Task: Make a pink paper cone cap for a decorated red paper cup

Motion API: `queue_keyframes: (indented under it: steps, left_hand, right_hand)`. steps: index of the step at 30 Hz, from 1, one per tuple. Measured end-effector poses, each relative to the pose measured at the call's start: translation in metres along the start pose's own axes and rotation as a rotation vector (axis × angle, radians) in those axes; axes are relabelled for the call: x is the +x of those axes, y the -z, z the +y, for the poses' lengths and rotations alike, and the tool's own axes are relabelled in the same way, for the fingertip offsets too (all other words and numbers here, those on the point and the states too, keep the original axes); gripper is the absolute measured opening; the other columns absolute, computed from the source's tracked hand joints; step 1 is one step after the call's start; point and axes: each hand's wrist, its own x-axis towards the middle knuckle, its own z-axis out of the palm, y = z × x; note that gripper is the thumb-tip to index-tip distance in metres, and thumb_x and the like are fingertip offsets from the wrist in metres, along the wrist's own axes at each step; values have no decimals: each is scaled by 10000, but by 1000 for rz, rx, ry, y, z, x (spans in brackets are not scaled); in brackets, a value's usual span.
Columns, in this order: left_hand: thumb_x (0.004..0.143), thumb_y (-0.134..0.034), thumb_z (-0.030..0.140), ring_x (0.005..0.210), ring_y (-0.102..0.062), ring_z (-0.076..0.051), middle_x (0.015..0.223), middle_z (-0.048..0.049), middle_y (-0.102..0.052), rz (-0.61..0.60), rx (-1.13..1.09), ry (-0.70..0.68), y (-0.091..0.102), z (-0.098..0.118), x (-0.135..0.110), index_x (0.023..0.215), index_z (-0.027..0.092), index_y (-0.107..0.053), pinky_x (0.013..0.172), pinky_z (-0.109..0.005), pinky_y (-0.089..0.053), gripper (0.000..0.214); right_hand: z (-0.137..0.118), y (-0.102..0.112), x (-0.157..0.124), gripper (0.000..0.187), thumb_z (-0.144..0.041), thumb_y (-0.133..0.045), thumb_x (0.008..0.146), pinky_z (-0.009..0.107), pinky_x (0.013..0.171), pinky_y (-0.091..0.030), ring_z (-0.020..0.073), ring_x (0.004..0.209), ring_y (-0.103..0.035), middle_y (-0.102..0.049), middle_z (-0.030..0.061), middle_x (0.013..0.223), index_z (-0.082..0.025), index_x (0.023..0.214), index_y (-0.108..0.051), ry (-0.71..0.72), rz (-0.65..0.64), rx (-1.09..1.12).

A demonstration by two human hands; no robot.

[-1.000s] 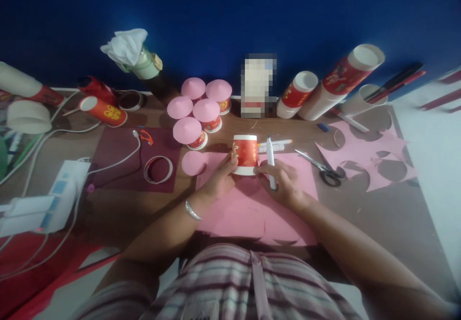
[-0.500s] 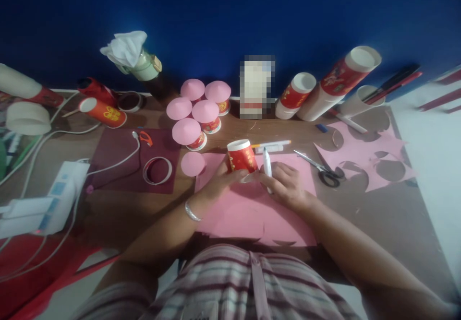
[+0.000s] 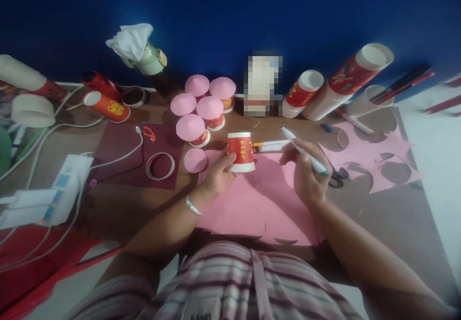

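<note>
My left hand [image 3: 220, 175] grips a red paper cup [image 3: 240, 149] with gold print, thumb on its side; its wider end faces down. It is held above a stack of pink paper sheets [image 3: 234, 209]. My right hand [image 3: 311, 173] is closed around a white marker [image 3: 306, 153] with a green end near the palm. The marker's tip points up and left, apart from the cup. Left of the cup lies a flat pink paper disc [image 3: 195, 160]. Behind it stand several red cups topped with pink paper cones [image 3: 190, 127].
Scissors [image 3: 338, 178] lie partly behind my right hand, near cut pink scraps [image 3: 374, 154]. An orange pen [image 3: 270, 143] rests beyond the paper. Stacked cups [image 3: 345, 80] stand at back right. On the left are a tape roll [image 3: 160, 166], a power strip [image 3: 66, 176] and cables.
The cup has been turned over, its wider end now down. My right hand has moved away to the right with the marker, which now slants instead of standing upright.
</note>
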Motion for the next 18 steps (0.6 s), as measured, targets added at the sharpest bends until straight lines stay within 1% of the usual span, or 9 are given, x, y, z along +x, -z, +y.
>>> queue_keyframes:
  steps: [2,3,6,8,9,11,14,16,18]
  left_hand:
    - [847,-737,389,1184,-667,-298,1197,-96,-739,15,-2,-1,1,0,0,1274,196,-645,1027,-449,-498,478]
    - [847,-738,390,1188,-663,-294,1195,-96,-739,19,-1,-1,1,0,0,1273,195,-645,1021,-438,-499,478]
    - [855,-732,406,1200,-654,-291,1224,-102,-727,8,0,12,3,-1,1,1259,190,-653,1009,-422,-501,464]
    - [863,-724,431,1205,-652,-297,1242,-110,-718,-10,0,26,4,-2,1,1239,184,-662,1004,-424,-505,454]
    - [863,-722,441,1207,-651,-299,1244,-113,-717,-15,4,30,4,-2,2,1230,183,-667,1002,-424,-507,452]
    - [862,-722,456,1207,-651,-300,1232,-114,-720,-11,16,28,4,-2,2,1215,182,-674,998,-421,-511,450]
    - [875,-711,463,1202,-653,-295,1212,-109,-725,-11,28,14,5,-4,2,1190,183,-690,998,-424,-514,422]
    - [885,-704,459,1192,-660,-292,1192,-102,-732,-26,33,4,5,-5,2,1157,186,-705,998,-424,-514,386]
    - [880,-712,457,1176,-669,-288,1176,-99,-737,-42,58,3,5,-6,1,1145,192,-714,993,-419,-512,375]
  right_hand:
    - [2,-3,3,267,-408,-518,1025,355,608,-542,172,706,-663,-689,53,1019,-302,1214,-675,-65,92,145]
    - [3,-5,5,241,-417,-560,1005,337,582,-530,164,678,-658,-693,46,978,-284,1154,-695,-97,132,214]
    - [3,-7,9,143,-388,-691,926,284,539,-502,138,587,-629,-670,-10,772,-247,948,-676,-215,156,374]
    - [2,-6,12,197,-378,-735,887,251,480,-464,120,503,-587,-630,-40,652,-236,823,-614,-290,149,427]
    - [1,-5,13,227,-390,-732,885,240,449,-440,117,471,-567,-615,-45,615,-235,795,-593,-320,135,438]
    - [0,-3,15,228,-422,-697,903,235,417,-412,121,447,-550,-603,-43,580,-235,813,-603,-356,96,441]
    - [-4,-2,18,214,-441,-674,910,244,438,-433,128,480,-567,-615,-28,608,-230,897,-648,-358,57,469]
    - [-7,-3,21,215,-436,-705,881,251,449,-448,130,498,-574,-624,-21,633,-227,887,-653,-377,37,500]
    - [-11,-5,24,229,-434,-740,847,252,442,-446,130,493,-565,-611,-26,623,-231,839,-634,-403,19,530]
